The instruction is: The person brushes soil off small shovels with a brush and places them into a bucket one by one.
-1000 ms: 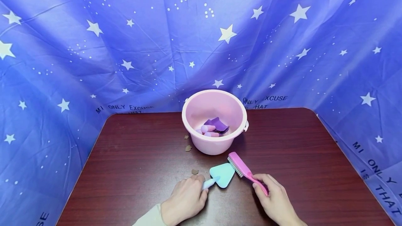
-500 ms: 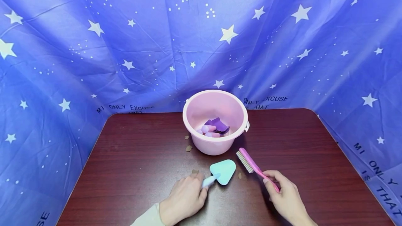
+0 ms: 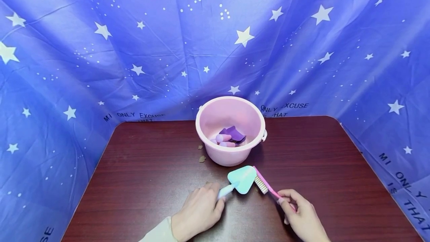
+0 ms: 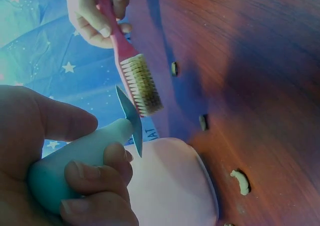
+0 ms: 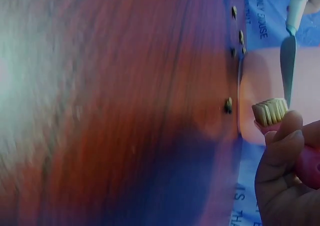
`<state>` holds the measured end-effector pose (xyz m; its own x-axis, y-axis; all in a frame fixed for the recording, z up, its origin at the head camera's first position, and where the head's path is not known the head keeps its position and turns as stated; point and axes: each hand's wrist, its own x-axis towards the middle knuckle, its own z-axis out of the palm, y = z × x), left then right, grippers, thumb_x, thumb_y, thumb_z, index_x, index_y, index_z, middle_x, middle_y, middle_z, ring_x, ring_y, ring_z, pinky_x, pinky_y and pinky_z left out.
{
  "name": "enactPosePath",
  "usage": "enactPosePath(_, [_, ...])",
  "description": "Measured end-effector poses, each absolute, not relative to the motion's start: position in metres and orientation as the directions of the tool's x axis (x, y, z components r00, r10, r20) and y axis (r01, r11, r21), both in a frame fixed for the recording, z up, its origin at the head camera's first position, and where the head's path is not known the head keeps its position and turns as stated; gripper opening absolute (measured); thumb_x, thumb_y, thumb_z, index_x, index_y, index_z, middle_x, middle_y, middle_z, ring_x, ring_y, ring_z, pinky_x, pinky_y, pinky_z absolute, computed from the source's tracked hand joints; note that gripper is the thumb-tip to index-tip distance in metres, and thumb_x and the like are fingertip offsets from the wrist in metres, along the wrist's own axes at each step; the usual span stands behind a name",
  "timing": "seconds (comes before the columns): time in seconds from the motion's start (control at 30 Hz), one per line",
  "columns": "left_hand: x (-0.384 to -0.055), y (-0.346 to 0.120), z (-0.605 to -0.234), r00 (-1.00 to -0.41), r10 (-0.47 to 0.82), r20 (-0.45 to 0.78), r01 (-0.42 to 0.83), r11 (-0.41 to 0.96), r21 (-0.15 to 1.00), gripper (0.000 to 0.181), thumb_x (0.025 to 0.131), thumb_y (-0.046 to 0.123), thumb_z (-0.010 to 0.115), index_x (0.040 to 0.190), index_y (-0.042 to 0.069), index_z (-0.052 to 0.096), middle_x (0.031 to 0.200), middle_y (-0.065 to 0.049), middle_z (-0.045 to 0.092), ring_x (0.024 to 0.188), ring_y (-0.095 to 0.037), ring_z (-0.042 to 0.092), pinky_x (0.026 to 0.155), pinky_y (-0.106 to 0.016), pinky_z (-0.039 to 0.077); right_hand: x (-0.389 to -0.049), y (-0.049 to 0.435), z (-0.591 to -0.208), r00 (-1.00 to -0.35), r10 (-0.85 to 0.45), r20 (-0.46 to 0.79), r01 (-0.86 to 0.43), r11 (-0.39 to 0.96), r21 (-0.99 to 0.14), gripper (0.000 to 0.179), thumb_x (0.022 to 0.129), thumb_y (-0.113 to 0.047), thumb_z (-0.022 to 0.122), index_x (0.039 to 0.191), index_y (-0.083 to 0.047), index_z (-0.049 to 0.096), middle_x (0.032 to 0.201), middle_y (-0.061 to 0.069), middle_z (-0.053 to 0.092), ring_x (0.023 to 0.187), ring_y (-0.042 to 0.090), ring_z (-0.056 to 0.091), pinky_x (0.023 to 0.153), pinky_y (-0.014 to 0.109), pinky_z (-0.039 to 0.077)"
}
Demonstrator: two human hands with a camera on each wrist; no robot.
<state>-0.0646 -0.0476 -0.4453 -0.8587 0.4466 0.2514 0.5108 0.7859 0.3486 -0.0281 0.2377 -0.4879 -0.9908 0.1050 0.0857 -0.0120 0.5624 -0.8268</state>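
Note:
My left hand [image 3: 199,206] grips the pale handle of a toy shovel [image 3: 242,179], whose light turquoise blade is low over the table in front of the bucket. My right hand [image 3: 300,210] holds a pink scrubbing brush [image 3: 263,182] by its handle, thumb and fingers around it. The bristles [image 4: 141,83] face the shovel, and the brush head overlaps the blade's right edge in the head view. A small brown flake [image 3: 256,189] lies partly hidden beside the bristles. More brown flakes [image 3: 202,159] are left of the bucket.
A pink bucket [image 3: 230,158] stands behind the shovel, holding purple pieces [image 3: 234,134] and pink-handled things [image 3: 223,137]. The dark red wooden table [image 3: 144,160] ends at a blue curtain [image 3: 168,40] printed with white stars.
The brush first swung right, away from the shovel, uncovering a brown flake, then came back left to the blade. The shovel has shifted slightly right and toward the bucket.

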Motion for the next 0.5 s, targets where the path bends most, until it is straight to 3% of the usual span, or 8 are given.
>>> enactPosePath(0.27, [-0.063, -0.042, -0.439, -0.854, 0.452, 0.257, 0.519, 0.774, 0.364, 0.021, 0.082, 0.023, 0.064, 0.074, 0.018, 0.046, 0.066, 0.006, 0.044, 0.054, -0.017, 0.052, 0.043, -0.03, 0.033, -0.022, 0.222, -0.488, -0.999, 0.041, -0.013, 0.029, 0.42, -0.907, 0.011, 0.091, -0.005, 0.061, 0.101, -0.01, 0.062, 0.077, 0.005, 0.064, 0.043, 0.012, 0.051, 0.038, 0.026, 0.041])
enactPosePath(0.5, [-0.063, -0.037, -0.437, -0.833, 0.473, 0.287, 0.552, 0.746, 0.372, 0.022, 0.082, 0.022, 0.064, 0.073, 0.02, 0.044, 0.064, 0.009, 0.039, 0.053, -0.014, 0.048, 0.043, -0.029, 0.032, -0.019, 0.213, -0.494, -0.992, -0.108, -0.068, 0.037, 0.269, -0.962, 0.013, 0.094, -0.003, 0.056, 0.105, 0.003, 0.057, 0.079, 0.013, 0.064, 0.042, 0.011, 0.05, 0.037, 0.028, 0.043])
